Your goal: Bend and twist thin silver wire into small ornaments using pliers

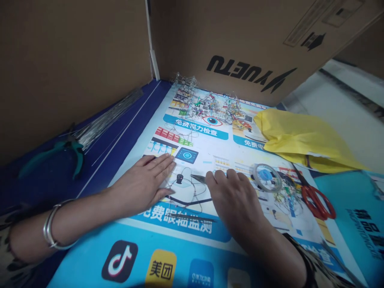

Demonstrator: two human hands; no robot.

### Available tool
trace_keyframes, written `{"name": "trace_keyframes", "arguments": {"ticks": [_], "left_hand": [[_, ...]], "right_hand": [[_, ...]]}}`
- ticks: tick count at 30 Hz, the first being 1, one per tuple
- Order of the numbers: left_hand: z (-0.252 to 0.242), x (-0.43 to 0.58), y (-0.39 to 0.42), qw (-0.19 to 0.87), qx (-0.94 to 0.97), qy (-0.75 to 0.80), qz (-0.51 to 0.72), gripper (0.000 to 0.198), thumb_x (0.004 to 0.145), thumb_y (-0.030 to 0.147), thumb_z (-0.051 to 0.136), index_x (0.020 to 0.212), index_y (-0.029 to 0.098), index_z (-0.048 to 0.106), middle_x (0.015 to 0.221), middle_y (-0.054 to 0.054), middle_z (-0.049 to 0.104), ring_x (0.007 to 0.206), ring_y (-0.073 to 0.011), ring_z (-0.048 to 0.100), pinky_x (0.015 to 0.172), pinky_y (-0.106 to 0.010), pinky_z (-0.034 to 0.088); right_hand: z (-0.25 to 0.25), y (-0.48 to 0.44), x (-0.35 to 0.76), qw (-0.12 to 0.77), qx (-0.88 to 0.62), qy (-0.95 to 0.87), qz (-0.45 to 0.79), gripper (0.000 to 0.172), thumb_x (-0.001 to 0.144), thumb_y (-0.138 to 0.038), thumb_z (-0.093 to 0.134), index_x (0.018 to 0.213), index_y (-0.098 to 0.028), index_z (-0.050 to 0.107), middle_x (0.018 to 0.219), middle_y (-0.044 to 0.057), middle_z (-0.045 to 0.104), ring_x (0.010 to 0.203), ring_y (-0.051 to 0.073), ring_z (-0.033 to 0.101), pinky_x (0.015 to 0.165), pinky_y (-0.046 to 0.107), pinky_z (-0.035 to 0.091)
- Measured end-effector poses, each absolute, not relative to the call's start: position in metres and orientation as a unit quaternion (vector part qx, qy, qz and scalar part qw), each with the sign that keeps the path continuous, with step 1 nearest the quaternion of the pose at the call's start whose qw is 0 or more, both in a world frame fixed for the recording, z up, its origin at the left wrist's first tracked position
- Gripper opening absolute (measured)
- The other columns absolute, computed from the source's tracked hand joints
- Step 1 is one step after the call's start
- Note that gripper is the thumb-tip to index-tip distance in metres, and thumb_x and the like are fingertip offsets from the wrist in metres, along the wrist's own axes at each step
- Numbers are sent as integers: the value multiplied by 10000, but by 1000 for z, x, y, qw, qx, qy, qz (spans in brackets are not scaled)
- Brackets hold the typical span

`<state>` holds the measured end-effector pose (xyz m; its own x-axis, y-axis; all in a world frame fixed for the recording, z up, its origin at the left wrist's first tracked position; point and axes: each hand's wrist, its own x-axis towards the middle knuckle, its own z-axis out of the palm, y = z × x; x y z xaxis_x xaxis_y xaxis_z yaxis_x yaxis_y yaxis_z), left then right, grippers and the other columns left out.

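My left hand (151, 178) lies flat on the printed poster sheet (126, 232), its fingers stretched out and the thumb apart. A thin bent wire (193, 192) runs in loops over the sheet between my hands, close to the left fingertips. My right hand (232, 196) is closed around a pointed metal tool (198, 179), whose narrow tip points left toward the wire. Its handle is hidden in my fist, so its kind does not show. Just below lies a thin dark strip (195, 218).
Tangled wire pieces (210, 104) lie at the back. Teal-handled pliers (75, 150) and a bundle of straight wires (105, 116) are at left. Right are a clear tape roll (267, 178), red-handled scissors (318, 200) and a yellow bag (303, 134). Cardboard walls (228, 36) stand behind.
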<state>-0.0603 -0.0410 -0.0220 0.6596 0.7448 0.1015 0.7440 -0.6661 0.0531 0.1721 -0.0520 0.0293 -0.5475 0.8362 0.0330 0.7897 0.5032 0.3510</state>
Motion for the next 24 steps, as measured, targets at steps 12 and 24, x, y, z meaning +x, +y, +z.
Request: {"name": "trace_keyframes", "arguments": {"ticks": [12,24], "left_hand": [[-19,-70,-38,105,882,432,156,458,926,340,353,1341,149,379,1400,-125,401,1308,-221,333,1029,-440,317],[-15,-52,-73,56,889,372,262,353,911,166,374,1248,191,475,1301,-87,527,1241,-183,436,997,-391,381]], "right_hand": [[6,-48,201,-12,512,855,83,257,845,-189,458,1059,-183,601,879,67,619,831,198,496,714,306,295],[-26,-46,196,-266,394,875,-94,236,834,-223,499,1049,-222,596,1028,34,648,931,187,531,855,337,406]]}}
